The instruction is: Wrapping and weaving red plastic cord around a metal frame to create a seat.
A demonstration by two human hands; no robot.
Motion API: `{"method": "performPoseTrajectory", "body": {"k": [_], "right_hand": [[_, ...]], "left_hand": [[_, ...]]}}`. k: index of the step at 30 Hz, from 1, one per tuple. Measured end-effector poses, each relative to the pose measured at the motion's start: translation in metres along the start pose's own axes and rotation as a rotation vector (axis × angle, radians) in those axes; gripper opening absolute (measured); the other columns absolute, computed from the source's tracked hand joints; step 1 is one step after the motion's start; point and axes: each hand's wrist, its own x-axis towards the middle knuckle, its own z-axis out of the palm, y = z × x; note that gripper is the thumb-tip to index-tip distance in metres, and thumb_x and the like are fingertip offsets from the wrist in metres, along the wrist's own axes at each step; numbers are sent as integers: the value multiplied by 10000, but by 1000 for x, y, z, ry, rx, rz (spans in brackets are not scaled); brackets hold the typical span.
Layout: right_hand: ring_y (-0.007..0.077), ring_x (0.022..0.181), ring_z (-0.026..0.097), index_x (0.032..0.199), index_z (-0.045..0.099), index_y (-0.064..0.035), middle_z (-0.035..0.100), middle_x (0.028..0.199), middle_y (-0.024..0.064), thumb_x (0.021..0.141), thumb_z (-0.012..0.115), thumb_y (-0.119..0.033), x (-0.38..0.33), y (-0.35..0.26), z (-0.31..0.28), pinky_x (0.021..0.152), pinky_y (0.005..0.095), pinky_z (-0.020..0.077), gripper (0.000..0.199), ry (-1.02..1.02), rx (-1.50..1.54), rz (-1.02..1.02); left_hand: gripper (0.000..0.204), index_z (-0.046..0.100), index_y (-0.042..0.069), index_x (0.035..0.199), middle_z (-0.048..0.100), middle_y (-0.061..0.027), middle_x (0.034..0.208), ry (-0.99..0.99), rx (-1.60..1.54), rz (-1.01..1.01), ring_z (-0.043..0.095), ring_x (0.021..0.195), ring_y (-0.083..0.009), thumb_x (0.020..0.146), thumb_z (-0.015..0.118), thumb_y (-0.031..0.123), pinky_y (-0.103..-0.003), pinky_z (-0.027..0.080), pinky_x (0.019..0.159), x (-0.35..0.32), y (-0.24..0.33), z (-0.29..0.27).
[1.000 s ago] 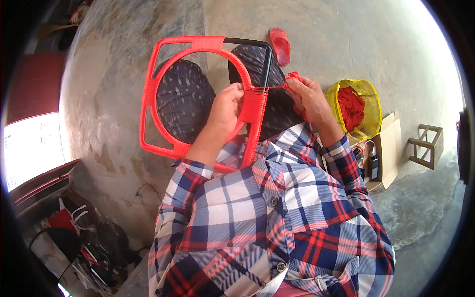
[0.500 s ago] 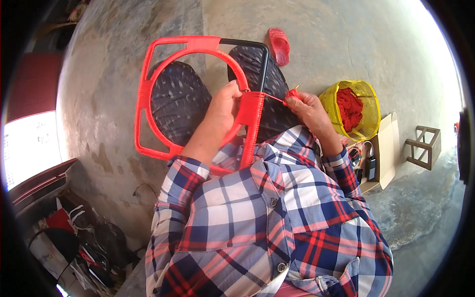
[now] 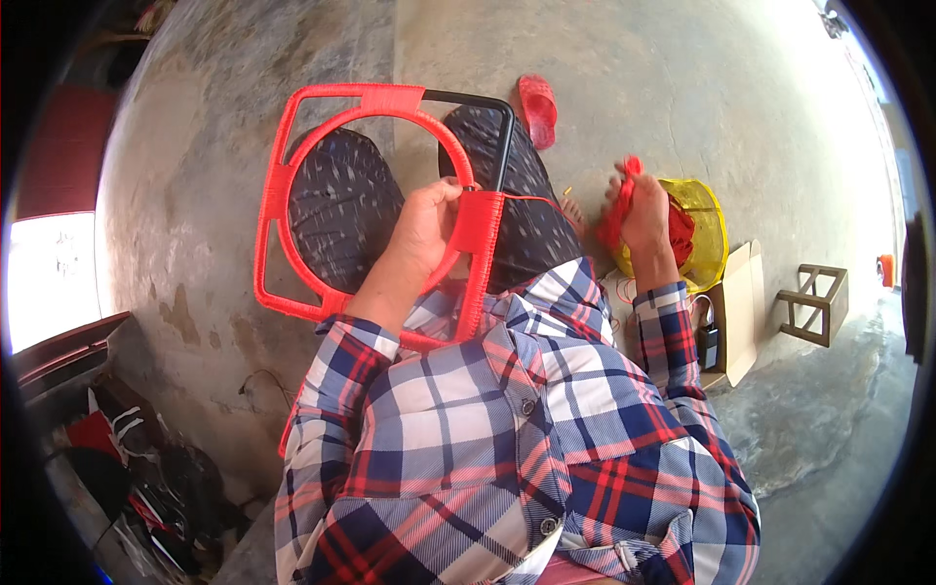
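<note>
Shirt sleeves: my plaid shirt fills the near foreground; both forearms extend forward from it.
Left hand: my left hand is closed around the frame's right-hand bar, fingers wrapped over the section bound in red cord, thumb side toward the inner ring.
Frame: the red-wrapped frame rests across my knees, tilted away from me. Its far right corner is bare black metal; an inner curved ring sits inside the square outline.
Cord: a thin red cord runs from the wrapped bar to the right, toward my other hand.
Right hand: my right hand is raised to the right, well apart from the frame, fingers clenched on a bundle of red cord.
Yellow basket: a yellow basket sits on the floor just behind my right hand.
Cardboard box: an open cardboard box stands beside the basket.
Sandal: a red sandal lies on the concrete beyond the frame.
</note>
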Motion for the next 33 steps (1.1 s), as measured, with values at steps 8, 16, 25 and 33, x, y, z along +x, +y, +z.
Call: {"method": "performPoseTrajectory", "body": {"k": [8, 16, 25, 33], "right_hand": [[281, 964, 584, 1071, 636, -123, 604, 994, 79, 738, 607, -56, -34, 22, 141, 798, 372, 489, 341, -648, -1400, -1134], [276, 833, 605, 900, 643, -80, 623, 860, 100, 689, 748, -135, -2, 28, 90, 715, 378, 481, 242, -268, -1239, -937], [263, 669, 605, 894, 660, -42, 605, 752, 140, 785, 690, -241, -13, 43, 87, 597, 358, 459, 229, -650, -1406, -757], [198, 986, 500, 797, 622, -74, 569, 802, 79, 771, 622, -127, -43, 9, 60, 846, 322, 398, 60, -562, -242, -315]], "left_hand": [[304, 482, 39, 1192, 537, -57, 1091, 183, 698, 838, 514, 924, -121, 909, 529, 138, -279, 444, 774, -4, -9, 24], [194, 558, -4, 999, 605, -59, 933, 288, 486, 413, 578, 811, -131, 820, 556, -77, -252, 469, 748, 6, -9, -6], [282, 556, -21, 1080, 626, -113, 968, 88, 243, 142, 652, 809, -207, 808, 529, -92, -322, 553, 713, -5, -2, 18], [271, 529, -14, 1074, 625, -129, 958, 133, 187, 118, 650, 795, -225, 814, 505, -91, -348, 556, 697, -4, -5, 14]]}}
